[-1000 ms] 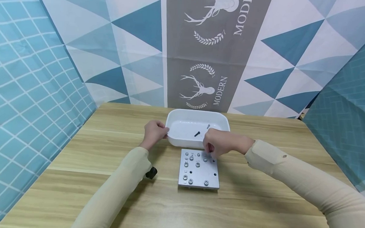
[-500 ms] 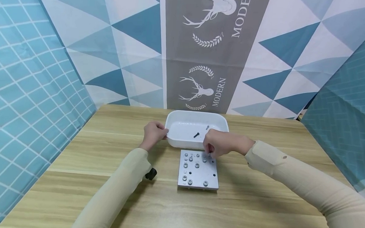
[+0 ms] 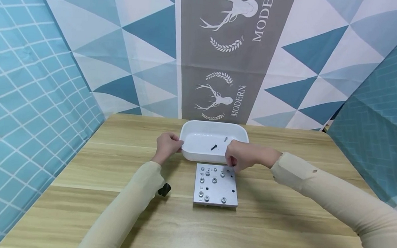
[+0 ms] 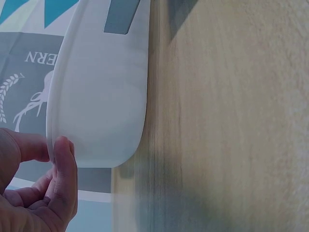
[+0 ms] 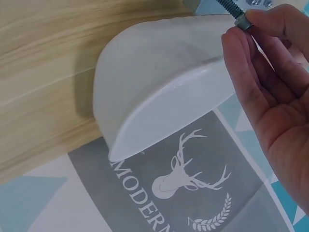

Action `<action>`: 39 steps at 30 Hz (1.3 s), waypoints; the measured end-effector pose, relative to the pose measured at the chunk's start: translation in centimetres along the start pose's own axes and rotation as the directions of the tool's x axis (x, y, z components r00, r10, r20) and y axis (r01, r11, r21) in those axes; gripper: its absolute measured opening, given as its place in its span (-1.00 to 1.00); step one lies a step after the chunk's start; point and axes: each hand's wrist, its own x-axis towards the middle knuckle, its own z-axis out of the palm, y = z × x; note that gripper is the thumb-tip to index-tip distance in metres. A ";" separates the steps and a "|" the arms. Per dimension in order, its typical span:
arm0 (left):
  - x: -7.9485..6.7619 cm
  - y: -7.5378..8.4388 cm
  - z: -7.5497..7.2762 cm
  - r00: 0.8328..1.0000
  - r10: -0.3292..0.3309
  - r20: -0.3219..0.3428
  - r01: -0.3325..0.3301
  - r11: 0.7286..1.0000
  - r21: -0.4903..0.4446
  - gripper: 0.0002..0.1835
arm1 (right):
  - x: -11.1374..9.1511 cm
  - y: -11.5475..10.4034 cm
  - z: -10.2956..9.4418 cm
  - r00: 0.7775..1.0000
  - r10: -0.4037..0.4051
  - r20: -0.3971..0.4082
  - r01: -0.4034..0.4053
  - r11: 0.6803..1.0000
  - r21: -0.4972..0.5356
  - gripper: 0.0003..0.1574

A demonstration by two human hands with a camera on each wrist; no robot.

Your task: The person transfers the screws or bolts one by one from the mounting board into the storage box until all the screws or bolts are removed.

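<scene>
A white plastic tray stands at the back of the table, and my left hand pinches its left rim between thumb and fingers. In front of it lies a square metal plate with several socket-head screws set in it and some bare holes. My right hand is over the plate's far right corner. In the right wrist view, thumb and fingertips pinch a threaded bolt by its head, its shank pointing away from the hand. The bolt is hidden behind the fingers in the head view.
Inside the tray lie a black screw and a smaller grey screw. A small black object shows beside the left sleeve. Patterned cloth hangs behind the wooden table.
My right hand has shifted slightly right and back from the plate's far right corner, uncovering a little more of it. My left hand and the tray stay in place.
</scene>
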 end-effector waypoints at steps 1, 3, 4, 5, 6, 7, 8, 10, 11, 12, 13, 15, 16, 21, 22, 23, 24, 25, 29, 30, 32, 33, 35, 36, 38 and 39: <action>0.0 0.0 0.0 1.000 0.003 -0.001 -0.003 1.000 0.001 -0.88 | -0.1 0.1 -0.1 1.000 0.000 0.002 0.000 1.000 -0.003 -0.89; 0.0 0.0 0.0 1.000 0.005 -0.002 -0.005 1.000 0.004 -0.88 | -0.3 0.2 -0.2 1.000 -0.006 -0.001 0.006 1.000 -0.016 -0.90; 0.0 0.0 0.0 1.000 0.003 -0.002 -0.003 1.000 0.004 -0.88 | -0.3 0.3 -0.3 1.000 -0.010 -0.005 0.010 1.000 -0.024 -0.90; -0.1 0.0 0.0 1.000 0.001 -0.001 -0.001 1.000 0.005 -0.88 | -0.4 0.4 -0.4 1.000 0.000 -0.004 0.000 1.000 -0.029 -0.90; -0.1 0.0 0.0 1.000 -0.004 0.000 0.004 1.000 0.009 -0.88 | -0.4 0.4 -0.5 1.000 0.010 -0.001 -0.010 0.999 -0.032 -0.90; -0.1 0.1 0.0 1.000 -0.009 0.000 0.009 1.000 0.014 -0.88 | -0.5 0.5 -0.7 1.000 0.020 0.002 -0.020 0.999 -0.035 -0.89; -0.1 0.1 -0.1 1.000 -0.014 0.001 0.014 1.000 0.016 -0.87 | -0.5 0.5 -0.8 1.000 0.028 0.006 -0.028 0.999 -0.034 -0.89; 0.0 0.2 -0.1 1.000 -0.018 0.003 0.018 1.000 0.022 -0.87 | -0.6 0.6 -1.1 0.999 0.049 0.017 -0.048 0.998 -0.030 -0.88; 0.0 0.2 -0.2 1.000 -0.018 0.002 0.018 1.000 0.024 -0.87 | -0.7 0.6 -1.3 0.998 0.058 0.020 -0.058 0.998 -0.027 -0.89; 0.0 0.3 -0.2 1.000 -0.019 0.001 0.019 0.999 0.027 -0.87 | -0.7 0.6 -1.5 0.998 0.055 0.018 -0.054 0.998 -0.025 -0.89; 0.1 0.3 -0.2 1.000 -0.017 0.000 0.017 0.999 0.028 -0.87 | -0.7 0.6 -1.6 0.999 0.049 0.015 -0.049 0.999 -0.021 -0.89; 0.1 0.4 -0.2 1.000 -0.014 -0.002 0.014 0.999 0.031 -0.87 | -0.8 0.7 -1.9 0.999 0.033 0.006 -0.033 0.999 -0.015 -0.89; 0.2 0.5 -0.2 1.000 -0.013 -0.002 0.013 0.999 0.031 -0.87 | -0.8 0.7 -2.1 1.000 0.027 0.004 -0.027 1.000 -0.011 -0.89; 0.2 0.3 -0.1 1.000 -0.006 -0.001 0.006 1.000 0.027 -0.87 | -0.7 0.7 -2.6 1.000 0.002 0.002 -0.002 1.000 0.012 -0.90; 0.2 0.3 -0.1 1.000 -0.007 0.001 0.007 1.000 0.025 -0.87 | -0.7 0.7 -2.7 1.000 -0.002 0.005 0.002 1.000 0.014 -0.89; 0.1 0.2 -0.1 1.000 -0.008 0.002 0.008 1.000 0.026 -0.87 | -0.7 0.7 -2.7 1.000 -0.009 0.005 0.009 1.000 0.017 -0.89; 0.1 0.1 0.0 1.000 -0.012 0.004 0.012 1.000 0.026 -0.88 | -0.6 0.7 -2.7 1.000 -0.014 0.006 0.014 1.000 0.019 -0.89; 0.0 0.0 0.0 1.000 -0.015 0.005 0.014 1.000 0.027 -0.88 | -0.6 0.7 -2.9 1.000 -0.017 0.008 0.017 1.000 0.018 -0.88; -0.2 -0.2 -0.1 1.000 -0.018 0.009 0.017 0.999 0.030 -0.87 | -0.3 0.6 -3.3 1.000 -0.014 0.007 0.014 1.000 0.007 -0.86; -0.3 -0.2 -0.1 1.000 -0.017 0.007 0.017 0.999 0.030 -0.87 | -0.1 0.6 -3.5 1.000 -0.012 0.008 0.012 1.000 0.003 -0.86; -0.3 -0.2 -0.1 1.000 -0.015 0.002 0.015 0.999 0.031 -0.87 | 0.2 0.7 -3.8 1.000 -0.005 0.007 0.005 1.000 -0.002 -0.86; -0.3 -0.1 -0.1 1.000 -0.011 -0.001 0.011 0.999 0.034 -0.87 | 0.3 0.8 -3.9 1.000 -0.005 0.007 0.005 1.000 -0.005 -0.87; -0.3 -0.1 -0.1 1.000 -0.010 -0.001 0.010 0.999 0.032 -0.87 | 0.6 0.9 -4.2 1.000 -0.001 0.009 0.001 1.000 -0.006 -0.88; -0.2 -0.1 -0.1 1.000 -0.008 -0.002 0.008 1.000 0.030 -0.86 | 0.8 1.0 -4.4 1.000 -0.001 0.013 0.001 1.000 -0.007 -0.88; -0.1 0.0 -0.1 1.000 -0.008 0.000 0.008 1.000 0.027 -0.86 | 1.2 1.2 -4.9 1.000 0.012 0.019 -0.011 1.000 -0.017 -0.88; -0.1 0.1 -0.1 1.000 -0.009 0.002 0.009 1.000 0.027 -0.86 | 1.3 1.2 -5.1 0.999 0.021 0.025 -0.020 0.999 -0.024 -0.88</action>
